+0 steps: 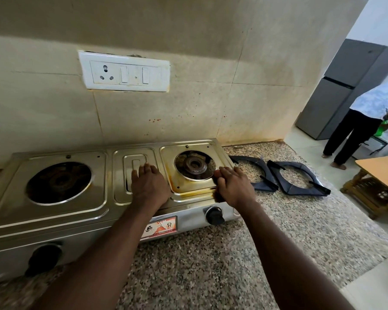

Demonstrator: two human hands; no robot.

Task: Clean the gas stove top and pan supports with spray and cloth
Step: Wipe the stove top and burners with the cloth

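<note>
Gas stove top (pixel 119 199) on the counter (pixel 211 265), long side along the wall (pixel 188 108), knobs (pixel 214 215) facing the person.
Left hand (pixel 149 184) and right hand (pixel 232 186) rest flat on it, fingers straight; pan supports (pixel 264 186) lie beside it.

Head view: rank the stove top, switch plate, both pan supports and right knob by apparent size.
1. stove top
2. switch plate
3. left pan support and right pan support, too alike to rank
4. right knob

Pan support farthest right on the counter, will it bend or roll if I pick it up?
That pan support looks like dark metal, so probably stiff and weighty. Lying flat on the counter, it should slide, not roll.
</note>
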